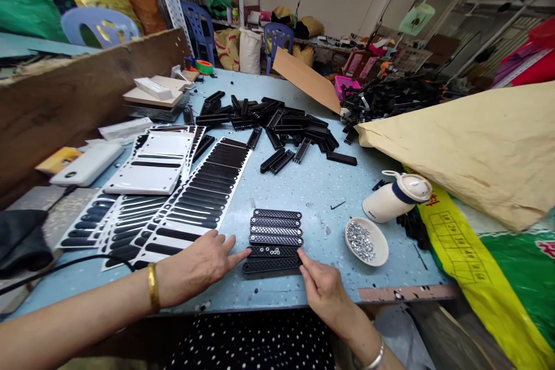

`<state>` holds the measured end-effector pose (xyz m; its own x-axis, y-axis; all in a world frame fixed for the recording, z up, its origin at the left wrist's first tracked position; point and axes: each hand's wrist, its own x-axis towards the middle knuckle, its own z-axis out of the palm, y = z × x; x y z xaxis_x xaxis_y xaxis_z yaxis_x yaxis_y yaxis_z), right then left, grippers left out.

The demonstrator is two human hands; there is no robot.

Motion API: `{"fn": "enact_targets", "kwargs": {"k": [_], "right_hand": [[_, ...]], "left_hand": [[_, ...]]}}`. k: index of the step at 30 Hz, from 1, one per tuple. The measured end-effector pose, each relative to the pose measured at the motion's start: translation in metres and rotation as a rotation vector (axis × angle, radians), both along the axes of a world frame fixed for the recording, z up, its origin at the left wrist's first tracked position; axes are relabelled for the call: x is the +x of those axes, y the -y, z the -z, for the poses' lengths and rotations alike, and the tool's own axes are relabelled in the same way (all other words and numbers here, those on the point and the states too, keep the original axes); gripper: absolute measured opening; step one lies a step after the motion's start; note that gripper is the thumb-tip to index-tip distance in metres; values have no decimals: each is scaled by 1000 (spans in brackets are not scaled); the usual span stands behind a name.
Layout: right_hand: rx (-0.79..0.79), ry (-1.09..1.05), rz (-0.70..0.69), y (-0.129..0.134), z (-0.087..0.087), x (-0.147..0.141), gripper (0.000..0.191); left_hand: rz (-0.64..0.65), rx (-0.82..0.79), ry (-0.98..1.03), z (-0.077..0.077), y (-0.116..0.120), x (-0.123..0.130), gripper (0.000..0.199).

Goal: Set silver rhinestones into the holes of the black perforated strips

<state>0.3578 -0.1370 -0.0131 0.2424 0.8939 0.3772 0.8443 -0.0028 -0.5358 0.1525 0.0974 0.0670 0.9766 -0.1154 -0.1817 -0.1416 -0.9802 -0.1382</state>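
Blue table [321,185]: hands [197,266] flanking black strips [274,241].

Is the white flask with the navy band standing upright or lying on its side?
On its side. The white flask with the navy band lies on the light-blue table, lid end toward the right, beside the small white dish of metal bits.

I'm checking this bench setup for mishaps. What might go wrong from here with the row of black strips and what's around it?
Small silver pieces sit loose on one strip of the row of black strips; the left hand or right hand, both at the row's ends, may knock them off. The dish of silver pieces lies close to the right hand and might be tipped. The white bottle lies on its side and may roll.
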Motion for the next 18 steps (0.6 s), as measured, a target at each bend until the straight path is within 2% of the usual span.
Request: {"fn": "enact_targets", "kwargs": {"k": [4, 8, 14, 18], "right_hand": [[-15, -5, -1, 0, -1, -1, 39], [-15, 6, 12, 2, -1, -2, 38], [-14, 10, 16, 1, -1, -2, 38], [-22, 3, 9, 0, -3, -1, 38]], "left_hand": [[23, -42, -7, 6, 12, 2, 59], [-64, -142, 9, 13, 21, -6, 66], [-209, -422, 47, 20, 11, -6, 71], [-209, -531, 142, 27, 8, -5, 70]]}}
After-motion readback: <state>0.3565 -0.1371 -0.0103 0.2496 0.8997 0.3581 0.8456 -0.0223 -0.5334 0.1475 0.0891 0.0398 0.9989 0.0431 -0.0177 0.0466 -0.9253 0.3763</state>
